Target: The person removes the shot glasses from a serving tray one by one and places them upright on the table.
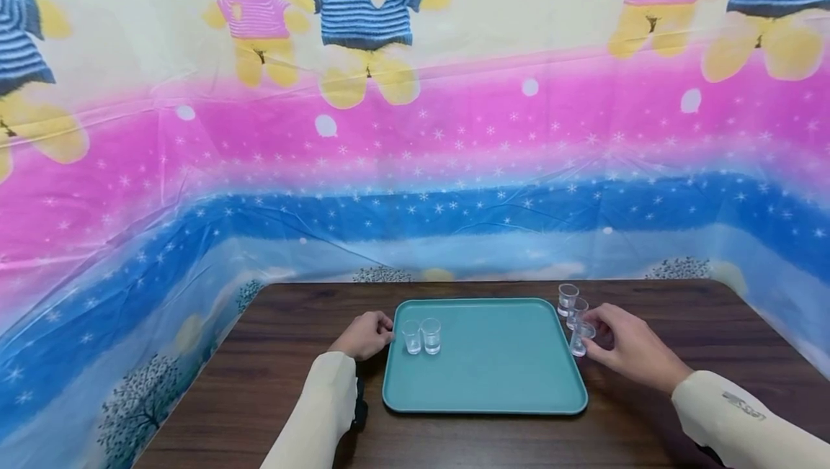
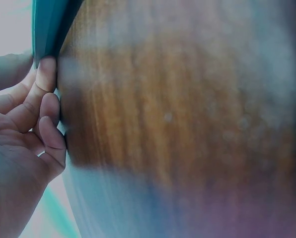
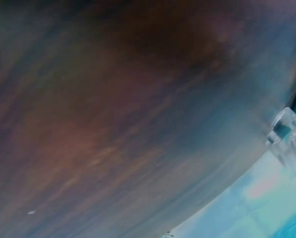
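Note:
A green tray (image 1: 496, 372) lies on the wooden table. My left hand (image 1: 362, 336) is at its left edge; in the left wrist view, thumb and fingers pinch the tray's rim (image 2: 49, 29). Two clear shot glasses, one (image 1: 411, 338) beside the other (image 1: 431, 337), stand upright on the tray's left part. Past the tray's right edge, my right hand (image 1: 632, 350) holds a third shot glass (image 1: 580, 343) between thumb and fingers. Some glass (image 3: 286, 126) shows at the right side of the right wrist view, where the hand itself is out of sight.
Two more shot glasses, a far one (image 1: 568, 300) and a nearer one (image 1: 576, 313), stand in a line beyond the held glass, by the tray's back right corner. Dark wooden tabletop (image 1: 292, 397) surrounds the tray. A printed bear curtain (image 1: 415, 202) hangs behind the table.

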The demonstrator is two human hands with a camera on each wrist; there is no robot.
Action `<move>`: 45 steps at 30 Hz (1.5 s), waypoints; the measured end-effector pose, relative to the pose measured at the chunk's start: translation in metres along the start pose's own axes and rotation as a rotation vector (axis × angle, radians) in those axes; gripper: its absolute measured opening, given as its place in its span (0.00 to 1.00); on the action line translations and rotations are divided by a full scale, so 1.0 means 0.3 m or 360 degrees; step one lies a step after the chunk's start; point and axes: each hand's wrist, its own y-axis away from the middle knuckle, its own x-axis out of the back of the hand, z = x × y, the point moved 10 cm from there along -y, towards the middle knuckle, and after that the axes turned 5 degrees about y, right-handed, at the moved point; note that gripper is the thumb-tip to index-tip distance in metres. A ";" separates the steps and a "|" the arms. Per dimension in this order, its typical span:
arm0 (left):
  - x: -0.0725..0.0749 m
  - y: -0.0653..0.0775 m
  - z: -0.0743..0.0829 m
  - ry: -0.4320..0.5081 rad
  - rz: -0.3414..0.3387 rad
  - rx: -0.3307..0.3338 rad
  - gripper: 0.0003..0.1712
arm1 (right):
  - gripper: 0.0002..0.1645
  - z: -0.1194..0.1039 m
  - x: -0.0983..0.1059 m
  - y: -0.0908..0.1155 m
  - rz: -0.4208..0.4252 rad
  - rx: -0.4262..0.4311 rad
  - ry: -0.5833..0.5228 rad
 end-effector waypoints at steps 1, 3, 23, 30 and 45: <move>0.000 0.000 0.001 -0.0002 0.0001 -0.0002 0.10 | 0.16 0.004 0.003 0.004 0.0010 0.0000 0.0013; 0.001 -0.001 -0.001 0.0004 0.0001 0.0003 0.09 | 0.16 0.014 0.005 0.014 0.0016 -0.0009 0.0045; 0.003 0.001 0.006 -0.0019 0.0014 -0.0014 0.10 | 0.19 0.047 0.003 0.040 0.0040 -0.0039 0.0129; 0.000 0.002 0.005 -0.0010 0.0005 -0.0013 0.10 | 0.20 0.039 0.026 0.031 0.0122 0.0015 0.0180; -0.002 0.002 -0.002 0.0006 -0.0005 0.0016 0.09 | 0.18 -0.089 0.041 -0.102 0.0078 0.0193 0.0103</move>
